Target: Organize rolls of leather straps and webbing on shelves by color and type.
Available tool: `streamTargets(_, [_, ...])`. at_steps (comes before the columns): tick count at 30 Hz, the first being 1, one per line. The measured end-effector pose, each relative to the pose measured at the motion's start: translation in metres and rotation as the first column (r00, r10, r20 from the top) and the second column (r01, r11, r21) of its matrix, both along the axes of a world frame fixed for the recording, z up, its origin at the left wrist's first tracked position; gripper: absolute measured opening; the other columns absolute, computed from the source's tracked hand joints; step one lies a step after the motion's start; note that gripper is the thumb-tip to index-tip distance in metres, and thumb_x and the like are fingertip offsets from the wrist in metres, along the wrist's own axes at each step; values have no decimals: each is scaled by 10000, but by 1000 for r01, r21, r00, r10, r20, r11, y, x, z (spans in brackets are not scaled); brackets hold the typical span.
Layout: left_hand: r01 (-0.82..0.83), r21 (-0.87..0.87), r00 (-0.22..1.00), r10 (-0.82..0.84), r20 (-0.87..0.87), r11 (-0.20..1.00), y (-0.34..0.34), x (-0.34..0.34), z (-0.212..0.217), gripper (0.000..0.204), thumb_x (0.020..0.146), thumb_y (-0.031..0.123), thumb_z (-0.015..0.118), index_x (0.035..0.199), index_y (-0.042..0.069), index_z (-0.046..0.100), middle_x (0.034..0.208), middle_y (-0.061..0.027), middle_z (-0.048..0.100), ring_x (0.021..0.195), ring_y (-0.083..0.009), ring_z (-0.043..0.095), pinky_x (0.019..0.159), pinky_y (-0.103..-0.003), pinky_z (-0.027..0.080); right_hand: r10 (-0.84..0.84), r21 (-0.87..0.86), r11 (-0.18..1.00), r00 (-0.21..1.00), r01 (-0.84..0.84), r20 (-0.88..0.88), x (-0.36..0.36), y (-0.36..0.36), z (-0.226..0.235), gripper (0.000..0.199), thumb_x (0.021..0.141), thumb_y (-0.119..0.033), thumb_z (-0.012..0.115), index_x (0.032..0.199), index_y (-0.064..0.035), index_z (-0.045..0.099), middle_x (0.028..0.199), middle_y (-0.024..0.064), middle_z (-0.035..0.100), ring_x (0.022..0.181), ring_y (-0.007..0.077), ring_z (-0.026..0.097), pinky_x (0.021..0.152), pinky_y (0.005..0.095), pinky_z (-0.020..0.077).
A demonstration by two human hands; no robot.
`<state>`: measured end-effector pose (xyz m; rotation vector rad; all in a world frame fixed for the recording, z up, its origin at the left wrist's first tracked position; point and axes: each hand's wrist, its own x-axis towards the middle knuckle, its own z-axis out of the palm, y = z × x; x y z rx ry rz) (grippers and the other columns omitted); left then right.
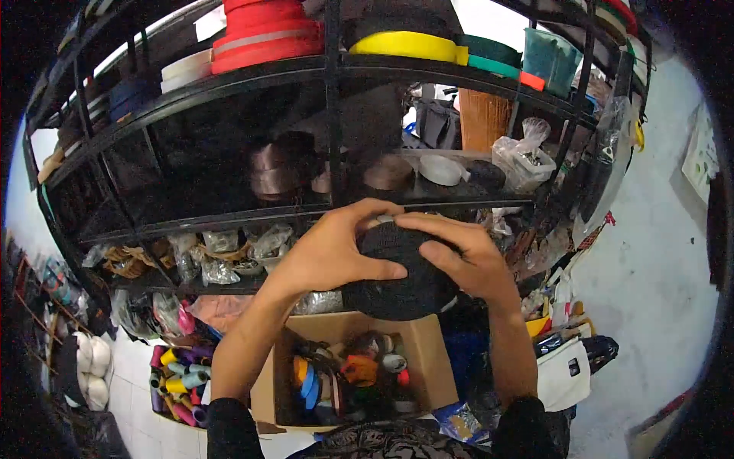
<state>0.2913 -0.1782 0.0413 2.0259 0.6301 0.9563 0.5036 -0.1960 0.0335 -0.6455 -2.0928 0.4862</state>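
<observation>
Both hands hold a large round black roll of ribbon or tape (401,294) in front of a black metal shelf rack (333,138). My left hand (332,249) grips its left and upper side, with the thumb across the face. On the right side sits my right hand (466,256), whose fingers reach over the top edge to meet the left fingertips. The roll hangs above an open cardboard box (428,359) that holds several coloured spools and rolls.
The rack carries red (264,34), yellow (409,44) and green rolls on top, brown rolls and plastic bags lower down. Coloured thread cones (177,382) lie in a bin at lower left. Bags and clutter stand at right beside a pale wall.
</observation>
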Motion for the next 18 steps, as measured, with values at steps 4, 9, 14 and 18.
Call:
streamTargets(4, [-9, -90, 998, 14, 59, 996, 3, 0, -19, 617, 623, 111, 775, 1150, -60, 503, 1051, -125, 592, 954, -172, 562, 847, -290, 445, -75, -88, 994, 977, 59, -200, -7, 2, -15, 270, 875, -147, 506, 1070, 15, 598, 1032, 126, 636, 940, 185, 604, 829, 302, 450])
streamTargets(9, [-133, -75, 991, 130, -43, 988, 0, -2, -22, 486, 639, 153, 779, 1018, -80, 584, 894, -111, 642, 819, -151, 597, 756, -288, 473, -224, -237, 962, 886, 134, -407, -22, 6, -18, 237, 900, -142, 487, 996, 30, 618, 916, 98, 650, 836, 135, 597, 755, 251, 458])
streamTargets(14, [-132, -184, 991, 131, -19, 974, -5, -7, -27, 479, 649, 138, 773, 1031, -77, 579, 905, -107, 639, 826, -130, 585, 754, -274, 473, -295, -183, 952, 889, 244, -351, -22, 18, -7, 249, 908, -170, 492, 970, 39, 612, 846, 78, 637, 740, 93, 569, 687, 226, 454])
streamTargets(18, [-131, -335, 964, 199, 178, 933, -5, -23, -51, 462, 665, 113, 760, 1049, -69, 579, 927, -91, 636, 833, -124, 582, 760, -268, 474, -354, -332, 930, 641, 161, -681, -2, 30, -4, 267, 921, -216, 493, 990, 19, 598, 765, 41, 590, 561, 26, 408, 524, 167, 355])
